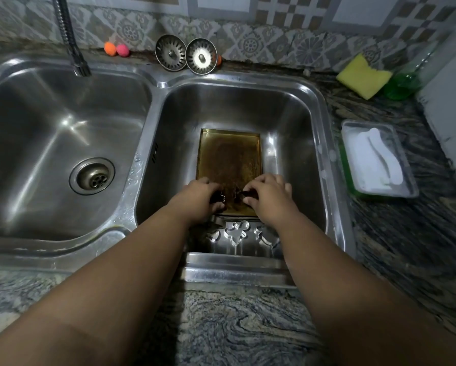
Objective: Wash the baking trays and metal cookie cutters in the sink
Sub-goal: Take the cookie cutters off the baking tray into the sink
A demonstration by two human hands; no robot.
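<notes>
Steel, dry-looking and bare, made up the left basin (pixel 63 133) at nine o'clock of the view. The faucet (pixel 75 54) hung over its far rim at eleven o'clock, with no water visibly running. Two strainer plugs (pixel 170 52) leaned on the wall at twelve.

In the right basin (pixel 287 122) lay the browned baking tray (pixel 229 157), flat on the bottom and stained dark across its floor. The left hand (pixel 197 198) hovered over the tray's seven o'clock corner, fingers curled round a small cutter (pixel 222 198). Just beside it, at the five o'clock corner, the right hand (pixel 270 198) pinched a second cutter (pixel 238 192) between thumb and fingertips. Neither cutter's shape could be made out.

At six o'clock of that basin sat a silver tray (pixel 234 262), carrying a gingerbread-man cutter (pixel 237 231) with another cutter on each side.

At two o'clock a yellow sponge (pixel 363 76) rested on the counter next to a green bottle (pixel 403 83), both well apart from the hands. A clear dish (pixel 380 159) of something white sat at three o'clock.

By my reading the washing had hardly begun. Things had been gathered in the sink, but no suds or water showed and the sponge was untouched. Both trays and every cutter were still to be scrubbed and rinsed.
</notes>
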